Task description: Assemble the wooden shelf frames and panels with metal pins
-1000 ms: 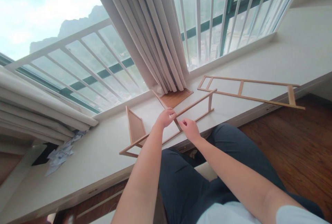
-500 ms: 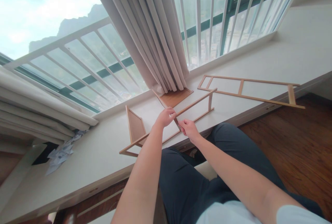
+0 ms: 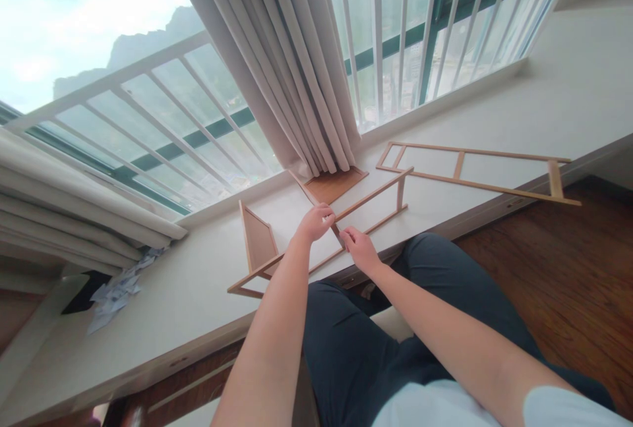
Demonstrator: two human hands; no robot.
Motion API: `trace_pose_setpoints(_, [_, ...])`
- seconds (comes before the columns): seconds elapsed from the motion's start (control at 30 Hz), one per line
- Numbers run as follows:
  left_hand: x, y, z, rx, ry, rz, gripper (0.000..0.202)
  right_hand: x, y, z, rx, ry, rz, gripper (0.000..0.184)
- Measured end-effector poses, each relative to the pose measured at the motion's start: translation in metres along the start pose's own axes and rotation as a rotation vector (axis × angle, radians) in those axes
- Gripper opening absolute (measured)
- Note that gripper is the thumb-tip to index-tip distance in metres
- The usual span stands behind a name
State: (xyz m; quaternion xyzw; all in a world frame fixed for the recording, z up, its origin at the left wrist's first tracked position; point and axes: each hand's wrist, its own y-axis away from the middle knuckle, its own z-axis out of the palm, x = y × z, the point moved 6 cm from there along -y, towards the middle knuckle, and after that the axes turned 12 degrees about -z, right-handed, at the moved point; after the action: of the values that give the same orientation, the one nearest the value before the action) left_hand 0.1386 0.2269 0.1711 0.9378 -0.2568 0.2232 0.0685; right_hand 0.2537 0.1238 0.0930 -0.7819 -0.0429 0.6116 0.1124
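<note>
A wooden frame [image 3: 373,198] with crossbars stands on its edge on the white window ledge, running from the lower left to the right in front of me. My left hand [image 3: 315,221] is closed on its upper rail, beside a middle crossbar. Just right of it, my right hand [image 3: 360,249] has its fingers pinched together close to that crossbar; whatever they hold is too small to make out. Joined to the left part of the frame, or leaning there, is a wooden panel [image 3: 258,239]. Behind my left hand lies a brown wooden board [image 3: 336,185], partly under the curtain.
A second ladder-like wooden frame [image 3: 459,165] lies on the ledge [image 3: 198,308] at the right, its end over the edge. Crumpled papers [image 3: 116,292] lie at the left. A grey curtain [image 3: 287,64] hangs down to the board, before windows with white railings [image 3: 378,38].
My right hand has turned very slightly at the crossbar. The left hand and the wooden pieces keep their places.
</note>
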Motion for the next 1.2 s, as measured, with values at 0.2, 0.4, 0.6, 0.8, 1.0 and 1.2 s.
trace_pose_setpoints(0.2, [-0.002,-0.001,0.001,-0.003,0.0,0.002,0.027,0.0,0.001,-0.001,-0.099,0.322,0.026,0.038])
trace_pose_setpoints(0.4, [-0.003,-0.001,0.001,0.0,0.006,-0.009,0.028,0.004,0.001,0.0,-0.131,0.437,0.03,0.042])
trace_pose_setpoints(0.6, [-0.002,0.0,0.0,-0.007,0.018,-0.015,0.028,0.007,0.002,0.002,-0.13,0.43,0.028,0.044])
trace_pose_setpoints(0.8, [0.0,-0.001,0.0,-0.006,0.012,-0.008,0.028,0.006,0.002,0.002,-0.119,0.403,0.029,0.044])
trace_pose_setpoints(1.0, [0.0,-0.001,0.001,-0.009,0.022,-0.01,0.027,0.009,0.003,0.006,-0.1,0.221,0.041,0.048])
trace_pose_setpoints(1.2, [0.001,0.0,-0.001,-0.005,0.028,-0.006,0.028,0.01,0.004,0.011,-0.06,0.049,0.043,0.049])
